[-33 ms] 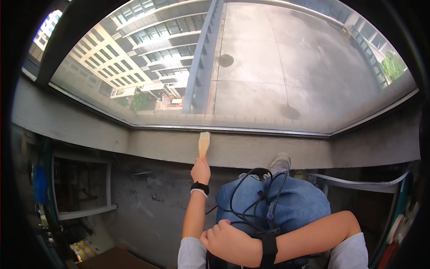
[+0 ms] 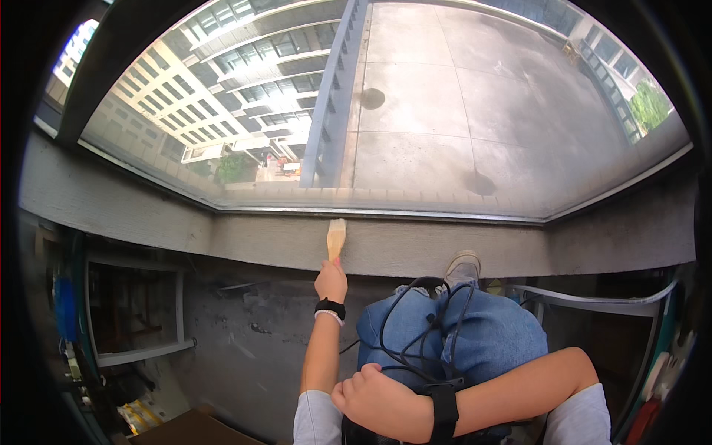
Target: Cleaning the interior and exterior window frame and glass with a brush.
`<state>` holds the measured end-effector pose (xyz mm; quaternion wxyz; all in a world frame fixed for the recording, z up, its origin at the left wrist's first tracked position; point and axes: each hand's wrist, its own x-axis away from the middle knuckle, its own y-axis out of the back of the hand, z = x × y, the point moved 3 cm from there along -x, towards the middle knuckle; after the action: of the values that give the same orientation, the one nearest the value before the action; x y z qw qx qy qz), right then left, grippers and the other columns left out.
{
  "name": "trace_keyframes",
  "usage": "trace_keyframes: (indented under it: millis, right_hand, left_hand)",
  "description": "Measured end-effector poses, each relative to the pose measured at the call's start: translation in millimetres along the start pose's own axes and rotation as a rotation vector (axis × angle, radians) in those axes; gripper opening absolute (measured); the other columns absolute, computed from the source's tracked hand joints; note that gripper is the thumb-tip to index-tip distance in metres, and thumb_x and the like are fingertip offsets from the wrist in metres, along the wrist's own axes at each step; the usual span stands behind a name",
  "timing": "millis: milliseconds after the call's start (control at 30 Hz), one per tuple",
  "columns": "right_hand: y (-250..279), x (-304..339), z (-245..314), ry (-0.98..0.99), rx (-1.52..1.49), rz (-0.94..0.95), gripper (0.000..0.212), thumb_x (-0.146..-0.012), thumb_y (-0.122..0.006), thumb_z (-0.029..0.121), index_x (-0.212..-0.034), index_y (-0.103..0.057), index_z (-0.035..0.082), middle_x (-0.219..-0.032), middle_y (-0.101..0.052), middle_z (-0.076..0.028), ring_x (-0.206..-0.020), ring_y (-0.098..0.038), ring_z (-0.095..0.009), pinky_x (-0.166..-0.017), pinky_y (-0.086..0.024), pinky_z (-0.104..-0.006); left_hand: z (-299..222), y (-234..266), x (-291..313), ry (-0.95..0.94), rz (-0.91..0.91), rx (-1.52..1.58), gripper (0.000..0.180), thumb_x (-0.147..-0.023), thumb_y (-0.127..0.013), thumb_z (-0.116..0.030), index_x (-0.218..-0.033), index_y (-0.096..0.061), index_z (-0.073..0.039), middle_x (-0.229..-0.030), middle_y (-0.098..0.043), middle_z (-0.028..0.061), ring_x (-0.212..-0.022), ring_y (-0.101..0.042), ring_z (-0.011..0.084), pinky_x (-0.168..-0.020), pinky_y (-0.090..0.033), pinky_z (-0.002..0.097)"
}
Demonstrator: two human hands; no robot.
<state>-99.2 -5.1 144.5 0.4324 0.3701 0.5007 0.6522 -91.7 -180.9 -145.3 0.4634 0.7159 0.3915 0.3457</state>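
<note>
My left hand (image 2: 331, 282) is closed around the wooden handle of a flat brush (image 2: 337, 239) with pale bristles. The bristle end lies against the grey window sill (image 2: 415, 245), just below the metal strip at the foot of the glass. A black band and a beaded bracelet circle that wrist. Across my lap lies my right forearm, with a wide black strap at the wrist. My right hand (image 2: 382, 404) rests beside my left sleeve, its fingers curled in; the underside of the fingers is hidden.
Behind the sill stands a large window (image 2: 415, 133), with buildings and a paved roof outside. Black cables (image 2: 415, 337) loop over my jeans. One shoe (image 2: 463, 265) rests against the sill. Metal frames (image 2: 141, 356) stand to the left and right, and a brown board (image 2: 193, 429) lies lower left.
The brush and my left hand have shifted very slightly to the left. My right hand stays in place.
</note>
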Motion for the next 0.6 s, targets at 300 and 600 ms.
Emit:
trace_keyframes:
  millis: [300,600]
  right_hand:
    - [-37,-1,0,-0.023,0.005,0.039,0.016,-0.067,-0.051,0.016,-0.077,-0.049,0.004,-0.058,-0.049,-0.002,-0.052,-0.048,-0.015,-0.052,-0.035,-0.0282]
    - [-49,-8,-11,-0.063,-0.007,0.048,0.008,-0.066,-0.052,0.015,-0.070,-0.049,0.009,-0.055,-0.051,0.001,-0.052,-0.051,-0.013,-0.046,-0.031,-0.0257]
  left_hand:
    - [-6,-9,-1,0.079,0.093,-0.193,0.039,-0.086,-0.030,-0.034,-0.080,-0.045,0.002,-0.066,-0.058,0.0188,-0.064,-0.058,0.0333,-0.057,-0.046,0.0410]
    - [14,-5,47,0.126,0.167,-0.237,0.037,-0.086,-0.029,-0.035,-0.083,-0.043,0.000,-0.066,-0.058,0.0172,-0.064,-0.058,0.0321,-0.057,-0.046,0.0406]
